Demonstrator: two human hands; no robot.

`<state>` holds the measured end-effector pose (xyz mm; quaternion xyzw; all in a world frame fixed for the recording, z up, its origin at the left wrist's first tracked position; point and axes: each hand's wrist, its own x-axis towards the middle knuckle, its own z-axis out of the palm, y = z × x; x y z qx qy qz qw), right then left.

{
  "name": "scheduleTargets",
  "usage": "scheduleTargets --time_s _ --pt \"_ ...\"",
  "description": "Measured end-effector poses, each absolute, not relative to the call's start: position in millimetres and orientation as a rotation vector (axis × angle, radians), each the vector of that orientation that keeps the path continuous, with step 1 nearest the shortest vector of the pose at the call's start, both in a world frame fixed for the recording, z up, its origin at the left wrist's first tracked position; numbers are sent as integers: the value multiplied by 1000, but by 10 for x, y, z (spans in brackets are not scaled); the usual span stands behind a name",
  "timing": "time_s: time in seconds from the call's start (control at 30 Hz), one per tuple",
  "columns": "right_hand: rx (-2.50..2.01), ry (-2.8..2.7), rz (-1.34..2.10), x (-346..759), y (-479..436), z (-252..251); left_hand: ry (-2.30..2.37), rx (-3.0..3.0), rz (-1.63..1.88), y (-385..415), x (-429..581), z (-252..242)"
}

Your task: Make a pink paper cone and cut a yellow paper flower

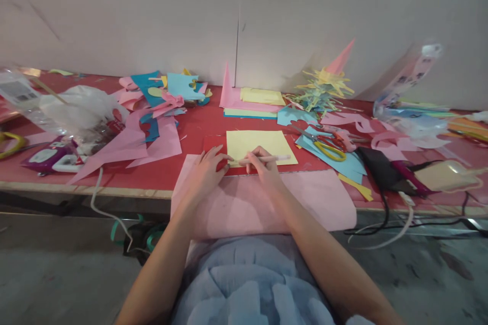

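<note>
A yellow paper sheet lies on the red table in front of me, above a large pink sheet that hangs over the near edge. My right hand is closed around a pale pink pencil, whose tip rests at the yellow sheet's lower left edge. Beside it, my left hand lies flat with fingers spread, pressing on the pink sheet and touching the yellow sheet's corner.
Scissors with yellow and red handles lie to the right on blue scraps. Pink and blue paper cuttings are heaped at left, next to a plastic bag. A paper stack, a yellow paper star shape, cables and a cardboard wall lie behind.
</note>
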<state>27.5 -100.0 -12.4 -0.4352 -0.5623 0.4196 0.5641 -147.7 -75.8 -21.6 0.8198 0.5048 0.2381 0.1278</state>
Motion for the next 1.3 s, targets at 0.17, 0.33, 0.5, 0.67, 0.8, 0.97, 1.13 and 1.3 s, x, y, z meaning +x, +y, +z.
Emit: scheduleTargets --time_s 0.17,0.33,0.5,0.67,0.8,0.97,1.13,1.3 --pt "-1087 -1287 1044 290 -927 -195 1452 2392 709 -760 -1477 -211" --pt "-1136 -1317 1008 271 -920 -206 1457 2369 722 -760 -1471 -218" --pt "-1157 -1347 993 269 -951 -177 1475 2363 713 -757 -1476 -225" --pt "-1191 -1328 889 290 -961 -196 1474 2353 703 -770 -1473 -210" --pt "-1218 -1336 880 296 -951 -227 1459 2347 713 -771 -1475 -211" --pt "-1273 -1353 843 295 -947 -221 1454 2323 712 -754 -1472 -218" --pt "-1281 -1322 796 304 -954 -198 1458 2327 712 -760 -1462 -205" --pt "-1277 -1352 844 303 -969 -204 1459 2343 737 -764 -1474 -222"
